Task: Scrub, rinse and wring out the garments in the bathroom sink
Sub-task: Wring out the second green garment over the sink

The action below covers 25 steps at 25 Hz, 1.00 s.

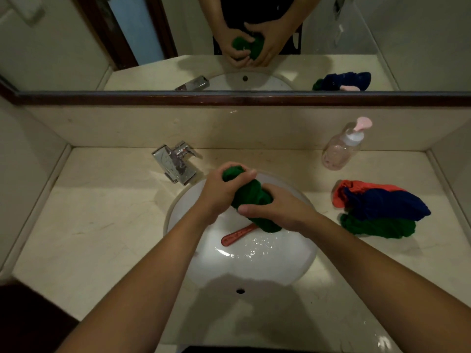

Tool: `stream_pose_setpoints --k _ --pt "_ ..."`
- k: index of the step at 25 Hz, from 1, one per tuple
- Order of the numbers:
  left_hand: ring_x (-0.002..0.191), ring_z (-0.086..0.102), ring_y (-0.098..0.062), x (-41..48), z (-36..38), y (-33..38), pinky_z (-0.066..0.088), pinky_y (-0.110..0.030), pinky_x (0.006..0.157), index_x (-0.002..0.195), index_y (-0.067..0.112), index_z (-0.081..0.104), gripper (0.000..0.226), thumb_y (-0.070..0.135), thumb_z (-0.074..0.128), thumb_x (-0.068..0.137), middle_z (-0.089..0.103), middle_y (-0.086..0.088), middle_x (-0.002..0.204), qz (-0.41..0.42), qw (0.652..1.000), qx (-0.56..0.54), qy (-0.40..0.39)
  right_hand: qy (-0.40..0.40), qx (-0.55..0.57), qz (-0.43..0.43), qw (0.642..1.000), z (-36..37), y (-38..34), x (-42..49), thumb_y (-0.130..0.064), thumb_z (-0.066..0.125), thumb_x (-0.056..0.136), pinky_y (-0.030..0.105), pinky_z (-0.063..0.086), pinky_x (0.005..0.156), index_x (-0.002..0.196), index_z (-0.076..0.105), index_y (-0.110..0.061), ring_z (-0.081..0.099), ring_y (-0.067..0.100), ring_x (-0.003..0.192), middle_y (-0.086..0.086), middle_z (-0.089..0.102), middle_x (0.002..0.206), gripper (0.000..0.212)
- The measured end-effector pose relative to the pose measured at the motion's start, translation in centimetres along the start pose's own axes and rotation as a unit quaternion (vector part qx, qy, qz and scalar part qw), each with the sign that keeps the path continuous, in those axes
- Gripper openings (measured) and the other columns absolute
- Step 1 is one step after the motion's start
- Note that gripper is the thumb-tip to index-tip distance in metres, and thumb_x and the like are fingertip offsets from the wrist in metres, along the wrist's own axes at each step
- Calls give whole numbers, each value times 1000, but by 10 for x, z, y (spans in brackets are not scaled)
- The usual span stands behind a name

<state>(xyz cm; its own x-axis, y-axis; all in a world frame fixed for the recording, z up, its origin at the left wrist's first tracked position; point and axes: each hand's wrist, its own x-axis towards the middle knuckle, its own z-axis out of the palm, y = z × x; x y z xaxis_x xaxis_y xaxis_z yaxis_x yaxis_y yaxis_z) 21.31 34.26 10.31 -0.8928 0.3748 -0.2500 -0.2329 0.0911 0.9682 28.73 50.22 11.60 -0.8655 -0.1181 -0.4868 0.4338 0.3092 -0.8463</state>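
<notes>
Green garment (251,200) twisted over white sink (178,215) | left hand (220,192) gripping upper end | right hand (276,208) gripping lower part | red brush (237,236) lying in basin

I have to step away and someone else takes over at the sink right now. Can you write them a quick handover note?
Left hand: grips the upper end of the green garment.
Right hand: grips its lower part, over the sink.
The garment is bunched into a roll, apparently mid-wring.
The red brush lies in the wet basin.
A pile of garments sits on the counter right of the sink; washed or not, I cannot tell.
Left: finish wringing, set it aside, check the pile.
</notes>
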Motion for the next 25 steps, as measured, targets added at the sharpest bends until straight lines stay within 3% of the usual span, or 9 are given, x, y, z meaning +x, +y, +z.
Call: stream_pose_setpoints --k 3,5,7,9,12,14,17,21,25 --pt "101 60 -30 -1 -13 4 55 -35 80 125 8 54 48 24 55 80 58 -17 114 -54 992 -74 -85 26 48 -1 999 -1 -3 -9 -65 63 85 32 62 69 125 61 -27 75 24 86 6 74 105 55" --pt "109 59 -34 0 -26 7 54 -36 88 132 4 48 58 18 62 77 56 -22 121 -64 988 -89 -111 30 121 1 992 -1 -5 -16 -60 55 94 39 61 63 123 66 -25 73 36 89 10 75 104 47" --pt "116 61 -39 4 -35 2 53 -44 96 128 8 60 59 31 80 77 62 -21 124 -15 992 -45 -114 12 189 -6 982 -2 -7 -20 -56 55 97 39 57 61 123 68 -21 71 43 89 15 75 107 46" --pt "124 60 -33 2 -29 1 52 -49 102 119 12 66 59 37 86 69 62 -12 135 23 991 -81 -100 -26 246 -14 969 0 -11 -21 -54 58 98 38 56 60 123 69 -17 68 37 83 16 74 106 46" --pt "132 55 -30 -2 -10 4 50 -46 103 140 6 45 81 26 78 69 50 -16 149 11 962 -222 -158 -67 322 21 944 5 -22 -24 -61 53 96 37 57 57 128 64 -18 71 29 81 14 72 103 55" --pt "119 62 -39 -2 -4 3 51 -53 100 144 15 44 76 16 68 72 63 -22 127 37 943 -275 -182 -74 366 72 925 1 -25 -27 -72 46 87 43 61 68 126 68 -23 74 32 86 14 75 106 66" --pt "96 70 -38 -3 1 5 58 -50 86 118 15 65 47 13 66 71 69 -14 95 63 947 -280 -143 -125 303 101 939 -11 -22 -29 -84 34 79 51 57 89 122 69 -26 74 35 98 10 77 108 80" --pt "80 69 -32 -5 9 3 59 -42 74 89 10 60 17 0 65 77 64 -13 84 79 950 -286 -97 -131 260 137 947 -16 -23 -30 -85 33 82 47 61 79 130 58 -22 75 34 100 8 79 103 83" --pt "95 66 -35 -6 14 -2 58 -44 82 83 14 59 17 8 73 76 65 -14 97 73 955 -272 -93 -57 228 112 965 -7 -23 -31 -81 35 90 34 50 63 115 67 -36 76 35 85 10 78 95 61"
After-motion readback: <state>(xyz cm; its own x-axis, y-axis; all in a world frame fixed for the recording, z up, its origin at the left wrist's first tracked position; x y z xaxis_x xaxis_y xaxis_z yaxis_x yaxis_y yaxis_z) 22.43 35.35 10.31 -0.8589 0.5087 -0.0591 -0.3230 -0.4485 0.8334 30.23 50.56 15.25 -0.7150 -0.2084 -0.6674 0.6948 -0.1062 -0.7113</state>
